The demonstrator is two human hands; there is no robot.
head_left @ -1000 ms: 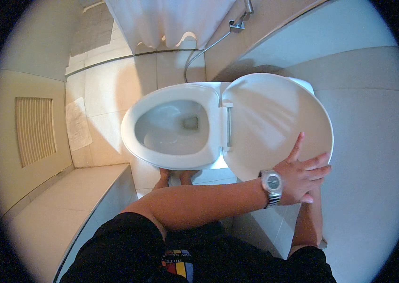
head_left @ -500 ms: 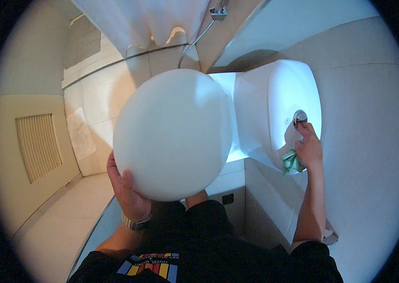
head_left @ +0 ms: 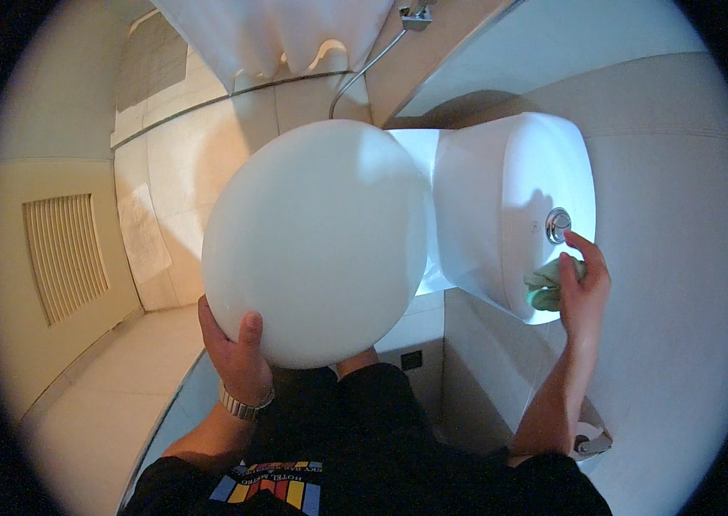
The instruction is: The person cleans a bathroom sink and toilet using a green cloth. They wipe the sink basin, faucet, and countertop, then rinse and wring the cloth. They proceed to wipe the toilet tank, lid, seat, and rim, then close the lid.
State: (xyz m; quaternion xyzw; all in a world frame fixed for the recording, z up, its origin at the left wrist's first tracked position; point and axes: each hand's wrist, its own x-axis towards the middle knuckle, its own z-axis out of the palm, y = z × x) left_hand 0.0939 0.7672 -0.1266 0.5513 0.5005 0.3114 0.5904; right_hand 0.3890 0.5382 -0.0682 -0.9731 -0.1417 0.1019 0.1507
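The rounded white toilet lid (head_left: pixel 317 245) fills the middle of the view. My left hand (head_left: pixel 242 357) grips its near-left edge, thumb on top and the other fingers partly hidden behind the rim. Whether the lid is raised I cannot tell. To the right stands the white toilet tank (head_left: pixel 489 206), with a round chrome flush button (head_left: pixel 558 225) on its top. Just below the button, my right hand (head_left: pixel 588 288) is closed on a crumpled green cloth (head_left: pixel 549 288). Its index finger reaches out beside the button's lower edge.
A toilet paper holder (head_left: pixel 592 440) is on the wall beside my right forearm. Beyond the toilet are a white curtain (head_left: pixel 269 34) and a metal hose (head_left: pixel 368 69). A louvred door (head_left: pixel 67 258) and a pale mat (head_left: pixel 143 232) lie to the left.
My right hand has drawn back from the flush button, and the cloth is now bunched higher between its fingers. My left hand keeps its grip on the lid's edge.
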